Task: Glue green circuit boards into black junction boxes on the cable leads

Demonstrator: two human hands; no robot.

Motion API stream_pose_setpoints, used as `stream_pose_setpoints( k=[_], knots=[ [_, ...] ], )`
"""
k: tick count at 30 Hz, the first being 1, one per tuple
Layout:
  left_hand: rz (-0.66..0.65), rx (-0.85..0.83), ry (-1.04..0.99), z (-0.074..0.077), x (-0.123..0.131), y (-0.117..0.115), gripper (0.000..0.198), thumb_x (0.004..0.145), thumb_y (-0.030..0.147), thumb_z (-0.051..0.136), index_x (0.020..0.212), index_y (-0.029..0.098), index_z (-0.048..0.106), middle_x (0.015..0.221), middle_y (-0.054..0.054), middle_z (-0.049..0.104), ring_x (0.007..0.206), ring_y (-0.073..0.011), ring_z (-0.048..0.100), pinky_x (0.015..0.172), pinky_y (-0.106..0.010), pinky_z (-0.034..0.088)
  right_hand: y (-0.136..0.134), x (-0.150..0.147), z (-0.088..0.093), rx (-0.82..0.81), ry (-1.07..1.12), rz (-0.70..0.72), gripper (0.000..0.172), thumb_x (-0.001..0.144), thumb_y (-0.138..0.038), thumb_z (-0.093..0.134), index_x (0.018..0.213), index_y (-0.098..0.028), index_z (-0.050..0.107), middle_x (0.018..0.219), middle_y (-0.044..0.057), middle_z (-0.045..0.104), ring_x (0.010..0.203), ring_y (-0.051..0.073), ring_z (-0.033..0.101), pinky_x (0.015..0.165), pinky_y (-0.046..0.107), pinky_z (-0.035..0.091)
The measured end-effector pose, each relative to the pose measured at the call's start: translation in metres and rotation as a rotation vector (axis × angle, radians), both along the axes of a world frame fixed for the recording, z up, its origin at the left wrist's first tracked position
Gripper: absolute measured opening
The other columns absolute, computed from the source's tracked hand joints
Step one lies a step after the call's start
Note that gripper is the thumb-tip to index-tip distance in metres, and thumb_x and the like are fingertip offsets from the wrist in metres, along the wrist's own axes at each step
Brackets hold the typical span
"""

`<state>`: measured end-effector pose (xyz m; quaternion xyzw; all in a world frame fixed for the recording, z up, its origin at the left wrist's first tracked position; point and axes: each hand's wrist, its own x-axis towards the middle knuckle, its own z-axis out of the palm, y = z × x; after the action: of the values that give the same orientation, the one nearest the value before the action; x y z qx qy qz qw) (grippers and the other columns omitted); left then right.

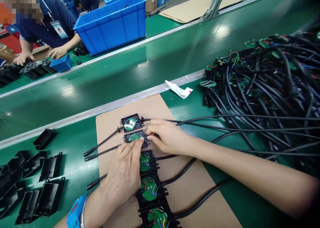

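A row of black plastic housings, each holding a green circuit board, runs down a cardboard sheet point(110, 131). My left hand point(126, 169) has its fingers together, pressing at the second housing point(127, 138) from the far end and its circuit board point(135, 136). At that housing's right end my right hand point(166, 136) pinches the black cable, mostly covered by the fingers. Beyond them lies the farthest housing point(138, 116), whose board carries white compound. Nearer me are more boards with coloured wires, such as one circuit board point(149, 188); my left hand partly covers this row.
Loose black housings point(51, 166) lie at left. A large heap of black cables point(265, 88) with boards fills the right side. A white tube point(178, 89) rests near the metal rail. Across the bench, a person point(57, 28) works beside a blue bin point(112, 26).
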<state>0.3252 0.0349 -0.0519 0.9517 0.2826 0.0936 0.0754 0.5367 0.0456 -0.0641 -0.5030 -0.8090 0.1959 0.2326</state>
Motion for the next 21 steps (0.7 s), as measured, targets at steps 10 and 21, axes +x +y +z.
stream_pose_setpoints(
  k=[10, 21],
  knots=[
    [-0.001, -0.046, 0.016, -0.001, -0.004, 0.001, 0.075, 0.074, -0.005, 0.034, 0.145, 0.005, 0.011, 0.136, -0.021, 0.046, 0.113, -0.0282, 0.049, 0.096, -0.049, 0.04, 0.0, -0.002, -0.003, 0.014, 0.037, 0.011, 0.011, 0.082, -0.009, 0.046, 0.079, -0.015, 0.055, 0.082, 0.005, 0.054, 0.081, 0.016, 0.049, 0.073, 0.028, 0.039],
    [0.055, -0.16, -0.098, 0.014, -0.008, 0.011, 0.061, 0.083, 0.004, 0.036, 0.142, 0.01, 0.024, 0.135, -0.017, 0.05, 0.121, -0.0266, 0.048, 0.098, -0.048, 0.044, 0.005, 0.007, 0.01, 0.013, 0.038, 0.09, 0.019, 0.083, -0.009, 0.046, 0.08, -0.016, 0.064, 0.084, 0.005, 0.061, 0.083, 0.017, 0.054, 0.075, 0.03, 0.042]
  ],
)
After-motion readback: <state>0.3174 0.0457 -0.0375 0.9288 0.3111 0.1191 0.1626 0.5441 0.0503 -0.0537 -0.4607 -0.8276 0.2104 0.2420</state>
